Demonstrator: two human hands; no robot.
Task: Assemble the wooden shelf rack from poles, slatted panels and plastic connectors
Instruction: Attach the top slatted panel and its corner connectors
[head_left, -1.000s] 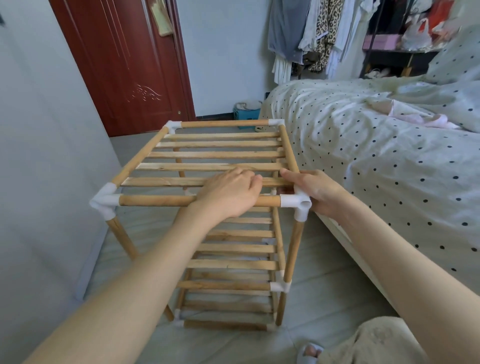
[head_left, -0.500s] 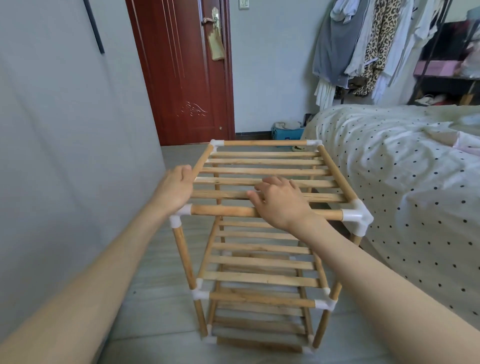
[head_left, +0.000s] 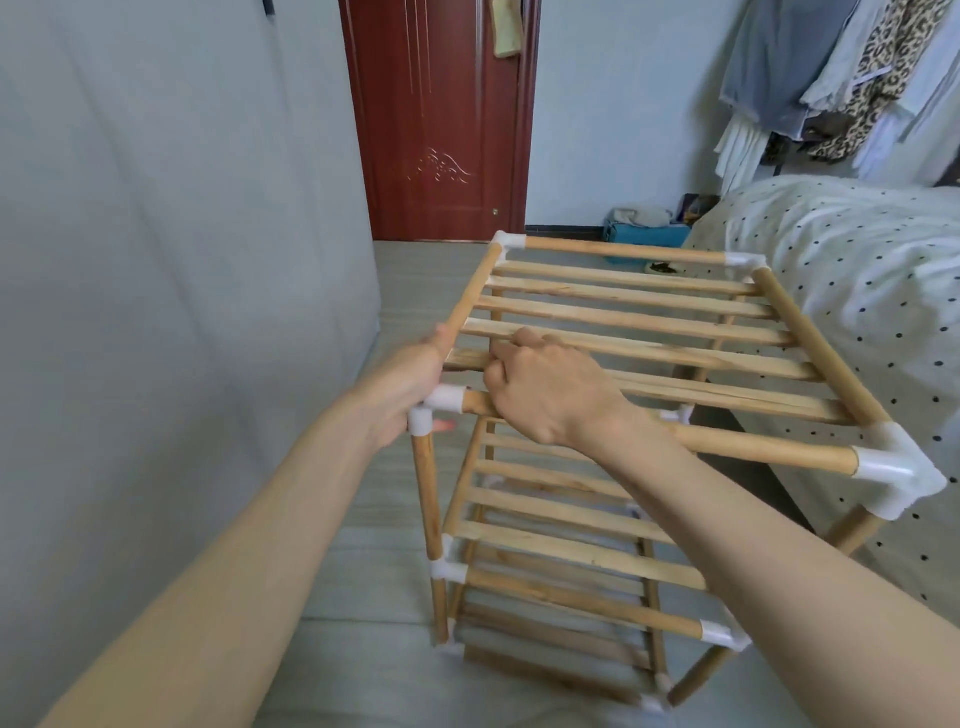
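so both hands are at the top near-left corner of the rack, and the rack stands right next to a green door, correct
Not quite: the door is dark red, not green, and it stands at the far end of the room, as the head view shows. The rest holds: the left hand and right hand are both at the top near-left corner of the rack.

Left hand (head_left: 410, 384) gripping near-left white connector (head_left: 436, 408) of standing wooden rack (head_left: 623, 332). Right hand (head_left: 545, 389) curled over front pole (head_left: 727, 441) beside it.
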